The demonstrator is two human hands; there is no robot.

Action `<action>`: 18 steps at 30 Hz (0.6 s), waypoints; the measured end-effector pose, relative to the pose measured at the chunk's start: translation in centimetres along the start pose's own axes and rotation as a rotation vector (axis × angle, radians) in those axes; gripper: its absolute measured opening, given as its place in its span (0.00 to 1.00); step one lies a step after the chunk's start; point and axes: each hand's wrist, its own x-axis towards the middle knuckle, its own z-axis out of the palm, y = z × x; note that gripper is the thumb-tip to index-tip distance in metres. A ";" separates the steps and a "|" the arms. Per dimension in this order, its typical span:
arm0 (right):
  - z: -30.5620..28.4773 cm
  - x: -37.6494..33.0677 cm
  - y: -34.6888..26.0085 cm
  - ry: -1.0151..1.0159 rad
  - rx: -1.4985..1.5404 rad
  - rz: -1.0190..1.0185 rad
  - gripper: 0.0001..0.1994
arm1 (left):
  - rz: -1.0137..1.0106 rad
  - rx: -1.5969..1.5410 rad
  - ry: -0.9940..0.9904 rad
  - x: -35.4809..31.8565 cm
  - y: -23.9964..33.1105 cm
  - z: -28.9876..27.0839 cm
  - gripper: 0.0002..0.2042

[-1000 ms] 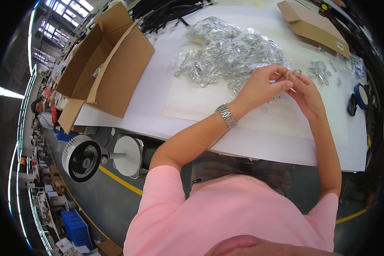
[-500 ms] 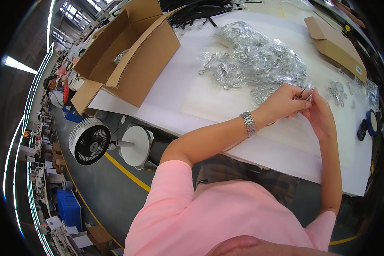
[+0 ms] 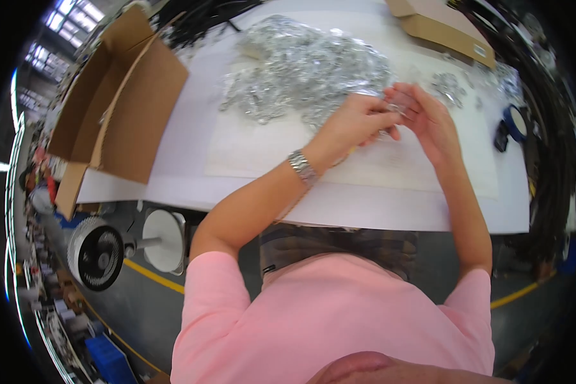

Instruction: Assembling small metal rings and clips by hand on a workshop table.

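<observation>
Both my hands meet over the table, just right of a large pile of small metal snap hooks in clear plastic bags (image 3: pixel 313 67). My left hand (image 3: pixel 360 121), with a silver watch on its wrist, has thumb and fingers pinched together on a small silvery piece that looks like a metal snap hook (image 3: pixel 399 109). Facing it, my right hand (image 3: pixel 434 121) curls its fingers round the same piece from the other side, palm partly showing. Fingers and motion blur hide most of the piece. Beyond my right hand lies a small loose cluster of metal hooks (image 3: pixel 449 88).
A tall open cardboard box (image 3: pixel 141 115) stands at the left table edge. Another carton (image 3: pixel 445 32) sits far right, with a blue tape roll (image 3: pixel 514 123) nearer. Black strips (image 3: pixel 205 19) lie at the back. A white fan (image 3: pixel 96 254) stands left of the table.
The view has turned, so the table and boxes sit further left and up. My hands stay together at the small metal piece; my right fingers look looser and more spread than before.
</observation>
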 end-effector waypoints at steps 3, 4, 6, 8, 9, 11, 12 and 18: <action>0.8 0.4 0.5 -0.015 -0.032 0.038 0.17 | -0.060 -0.010 0.038 -0.2 0.0 -1.2 0.11; 0.9 0.1 0.4 0.029 -0.050 0.027 0.17 | -0.055 -0.023 -0.010 -0.1 0.0 -1.0 0.11; 0.7 -0.4 0.2 0.106 0.011 0.010 0.17 | -0.054 -0.032 0.034 0.2 0.1 -0.6 0.10; 0.2 -0.8 -0.1 0.106 0.018 0.010 0.16 | -0.021 -0.050 0.086 0.5 0.2 -0.5 0.10; 0.2 -0.9 -0.3 0.159 0.045 0.023 0.16 | 0.009 -0.068 0.158 0.5 0.2 -0.5 0.10; 0.2 -1.1 -0.4 0.213 0.077 0.036 0.16 | -0.004 -0.031 0.172 0.4 0.4 -1.0 0.10; 0.1 -1.1 -0.3 0.211 0.086 0.037 0.17 | -0.016 0.005 0.193 0.4 0.4 -1.2 0.10; 0.1 -0.7 0.0 0.221 0.091 0.028 0.18 | 0.097 -0.078 0.282 0.1 1.3 -0.4 0.10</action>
